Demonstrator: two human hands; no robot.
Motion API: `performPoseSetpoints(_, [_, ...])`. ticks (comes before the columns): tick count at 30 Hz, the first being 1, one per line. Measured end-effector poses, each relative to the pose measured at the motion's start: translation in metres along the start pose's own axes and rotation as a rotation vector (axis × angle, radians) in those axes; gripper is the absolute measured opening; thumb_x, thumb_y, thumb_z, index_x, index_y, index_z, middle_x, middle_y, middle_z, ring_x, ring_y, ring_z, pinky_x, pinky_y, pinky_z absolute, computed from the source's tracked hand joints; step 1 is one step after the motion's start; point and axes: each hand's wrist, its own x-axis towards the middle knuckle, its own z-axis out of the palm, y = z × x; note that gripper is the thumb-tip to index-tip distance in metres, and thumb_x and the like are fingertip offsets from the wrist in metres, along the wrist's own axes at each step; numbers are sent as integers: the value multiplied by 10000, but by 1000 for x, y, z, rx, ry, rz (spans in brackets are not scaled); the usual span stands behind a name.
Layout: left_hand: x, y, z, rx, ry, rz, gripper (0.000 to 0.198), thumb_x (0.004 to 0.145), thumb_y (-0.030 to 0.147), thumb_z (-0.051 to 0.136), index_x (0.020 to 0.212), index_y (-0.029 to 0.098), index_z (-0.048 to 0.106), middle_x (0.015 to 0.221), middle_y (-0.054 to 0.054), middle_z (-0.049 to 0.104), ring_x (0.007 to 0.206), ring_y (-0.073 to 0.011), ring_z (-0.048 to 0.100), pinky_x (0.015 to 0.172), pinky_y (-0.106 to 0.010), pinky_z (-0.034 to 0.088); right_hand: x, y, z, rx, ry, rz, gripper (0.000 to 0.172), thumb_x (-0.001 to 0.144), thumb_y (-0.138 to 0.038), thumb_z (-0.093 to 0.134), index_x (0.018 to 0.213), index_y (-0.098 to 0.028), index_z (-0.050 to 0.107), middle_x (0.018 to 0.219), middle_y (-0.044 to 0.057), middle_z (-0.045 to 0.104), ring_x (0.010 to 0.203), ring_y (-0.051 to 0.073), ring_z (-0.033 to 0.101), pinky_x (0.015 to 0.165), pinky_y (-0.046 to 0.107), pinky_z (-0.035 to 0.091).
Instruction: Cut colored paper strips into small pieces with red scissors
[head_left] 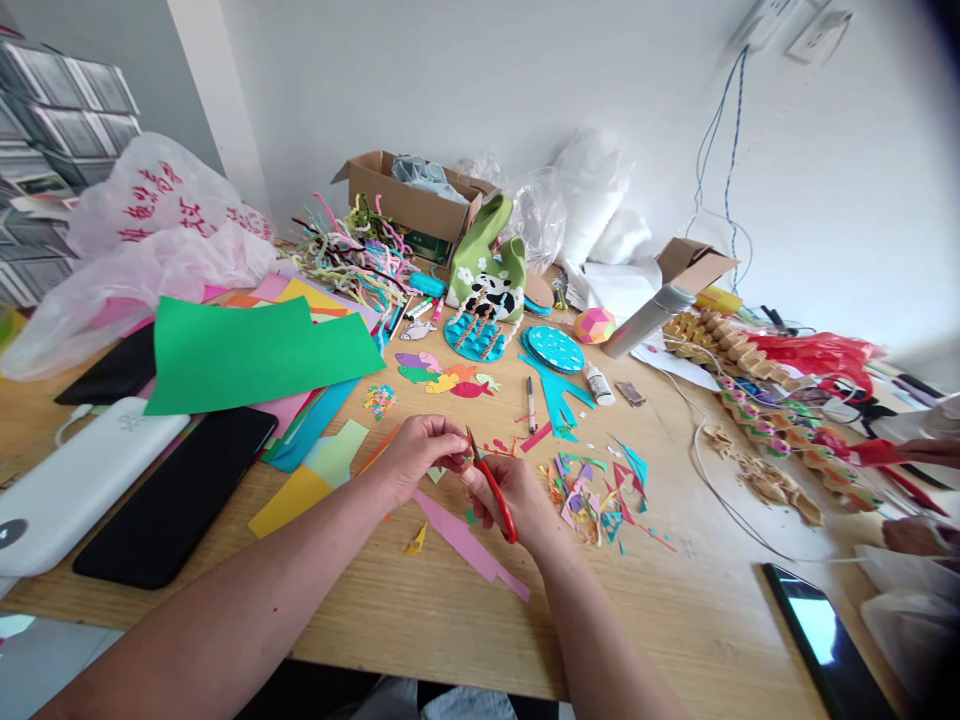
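White wall [465,90] stands behind a wooden table [675,610]. From the head view, the right hand [519,497] grasps 1 pair of red scissors [493,482] above the table, blades just beside the left hand [421,447]; whether this hand pinches something, I cannot tell. Paper fish [443,382] lie beyond, paper scraps [592,498] to the right.
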Motion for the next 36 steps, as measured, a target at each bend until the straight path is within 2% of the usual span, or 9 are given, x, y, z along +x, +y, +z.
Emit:
performPoseSetpoints(16, [0,-1,-1,8,-21,-3,140,600,244,721,659,136,654,636,-19,652,595,-122,593,623,-257,460,0,4,-3,-48,2,-43,484,759,-625,620,630,-176,490,501,7,588,401,120,526,388,207,349])
performPoseSetpoints(36, [0,2,0,38,-8,2,140,604,240,703,658,126,642,633,-27,650,590,-121,586,618,-256,467,-1,4,-3,-10,-17,-8,468,757,-598,643,630,-173,493,483,0,572,389,118,510,381,203,335])
